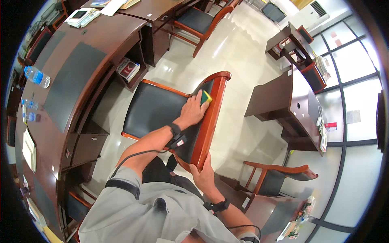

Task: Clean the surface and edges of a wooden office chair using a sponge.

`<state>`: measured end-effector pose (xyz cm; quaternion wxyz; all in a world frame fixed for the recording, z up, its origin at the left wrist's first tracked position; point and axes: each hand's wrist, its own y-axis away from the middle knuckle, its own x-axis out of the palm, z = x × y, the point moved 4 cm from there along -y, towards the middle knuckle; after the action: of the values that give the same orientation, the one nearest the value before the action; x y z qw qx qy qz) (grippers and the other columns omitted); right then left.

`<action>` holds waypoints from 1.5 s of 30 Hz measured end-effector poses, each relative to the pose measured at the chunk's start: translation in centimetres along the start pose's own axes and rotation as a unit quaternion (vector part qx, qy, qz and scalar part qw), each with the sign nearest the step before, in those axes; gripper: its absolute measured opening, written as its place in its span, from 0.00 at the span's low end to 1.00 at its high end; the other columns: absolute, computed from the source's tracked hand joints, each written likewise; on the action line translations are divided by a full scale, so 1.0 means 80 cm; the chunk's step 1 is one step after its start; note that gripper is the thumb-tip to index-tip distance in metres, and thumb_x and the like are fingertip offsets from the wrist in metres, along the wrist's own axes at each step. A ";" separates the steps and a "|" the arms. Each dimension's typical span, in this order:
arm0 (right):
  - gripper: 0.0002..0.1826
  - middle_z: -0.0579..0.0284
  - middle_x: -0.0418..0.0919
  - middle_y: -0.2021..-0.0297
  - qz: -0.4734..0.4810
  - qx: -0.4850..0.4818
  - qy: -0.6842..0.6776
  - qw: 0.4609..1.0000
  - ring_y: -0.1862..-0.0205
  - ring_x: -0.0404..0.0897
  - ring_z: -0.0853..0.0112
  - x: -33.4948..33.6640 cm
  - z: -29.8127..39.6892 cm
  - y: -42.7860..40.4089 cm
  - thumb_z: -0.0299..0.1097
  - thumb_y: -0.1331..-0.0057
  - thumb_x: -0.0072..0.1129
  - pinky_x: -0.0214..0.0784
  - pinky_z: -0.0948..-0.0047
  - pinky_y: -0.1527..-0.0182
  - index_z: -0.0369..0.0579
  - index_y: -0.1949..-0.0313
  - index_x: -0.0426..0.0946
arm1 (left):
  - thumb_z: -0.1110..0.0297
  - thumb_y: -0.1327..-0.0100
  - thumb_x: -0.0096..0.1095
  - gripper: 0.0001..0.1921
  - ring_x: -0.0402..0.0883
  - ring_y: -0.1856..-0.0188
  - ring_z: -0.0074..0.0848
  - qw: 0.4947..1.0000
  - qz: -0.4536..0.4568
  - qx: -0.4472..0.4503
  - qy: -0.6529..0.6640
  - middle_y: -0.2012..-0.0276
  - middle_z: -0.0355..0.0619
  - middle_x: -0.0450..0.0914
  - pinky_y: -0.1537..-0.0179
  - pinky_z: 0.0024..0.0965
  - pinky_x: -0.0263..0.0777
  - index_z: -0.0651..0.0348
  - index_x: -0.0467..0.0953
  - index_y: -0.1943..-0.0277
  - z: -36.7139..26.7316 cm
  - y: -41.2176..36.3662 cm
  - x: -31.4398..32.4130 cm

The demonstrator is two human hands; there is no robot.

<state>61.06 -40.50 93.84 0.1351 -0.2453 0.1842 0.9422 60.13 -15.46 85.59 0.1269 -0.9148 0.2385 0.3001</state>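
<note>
A wooden chair with a black padded seat (pixel 158 106) stands before me, its red-brown top rail (pixel 209 121) running along the right of the backrest. My left hand (pixel 193 109) holds a green and yellow sponge (pixel 206 97) between thumb and fingers, against the black backrest pad near the rail's far end. At the rail's near end, my right hand (pixel 204 176) grips the wood, thumb on one side and fingers on the other. Both wrists wear black bands with cables.
To the left runs a long dark wooden desk (pixel 68 36) with water bottles (pixel 37 77) and papers. Another chair (pixel 197 21) stands beyond. On the right are a desk (pixel 273 100), a chair (pixel 273 179) close by and a frosted glass partition (pixel 361 109). Shiny tiled floor (pixel 237 60) surrounds the chair.
</note>
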 end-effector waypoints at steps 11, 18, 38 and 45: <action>0.41 0.31 0.76 0.48 -0.056 0.036 0.071 0.995 0.49 0.81 0.42 0.014 -0.028 -0.012 0.32 0.34 0.61 0.75 0.55 0.49 0.29 0.29 0.49 | 0.48 0.23 0.40 0.32 0.74 0.42 0.61 0.978 0.005 -0.144 0.153 0.45 0.70 0.76 0.41 0.55 0.67 0.67 0.60 0.30 0.166 -0.097 0.092; 0.38 0.38 0.80 0.49 -0.075 0.069 0.039 0.994 0.49 0.84 0.55 0.017 -0.017 -0.022 0.26 0.36 0.58 0.76 0.63 0.46 0.33 0.29 0.53 | 0.45 0.23 0.32 0.33 0.71 0.38 0.63 0.946 0.090 -0.228 0.210 0.40 0.72 0.72 0.38 0.52 0.64 0.67 0.60 0.30 0.274 0.009 0.166; 0.37 0.38 0.80 0.51 -0.081 -0.002 0.113 0.990 0.52 0.85 0.54 0.017 -0.007 -0.022 0.28 0.35 0.59 0.76 0.63 0.49 0.30 0.30 0.53 | 0.50 0.24 0.40 0.30 0.73 0.41 0.60 0.955 -0.027 -0.174 0.239 0.44 0.71 0.75 0.39 0.53 0.64 0.69 0.64 0.32 0.194 -0.089 0.101; 0.37 0.38 0.79 0.49 -0.072 0.008 0.091 0.993 0.49 0.83 0.56 0.017 0.000 -0.025 0.25 0.36 0.57 0.74 0.63 0.46 0.29 0.30 0.53 | 0.57 0.28 0.55 0.32 0.69 0.36 0.55 0.975 -0.060 0.052 0.207 0.38 0.65 0.71 0.34 0.48 0.62 0.72 0.61 0.30 0.082 -0.037 0.025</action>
<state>60.59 -38.45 92.54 0.1869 -0.3416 0.1850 0.9023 59.87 -11.20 79.51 0.1403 -0.9618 0.2198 0.0832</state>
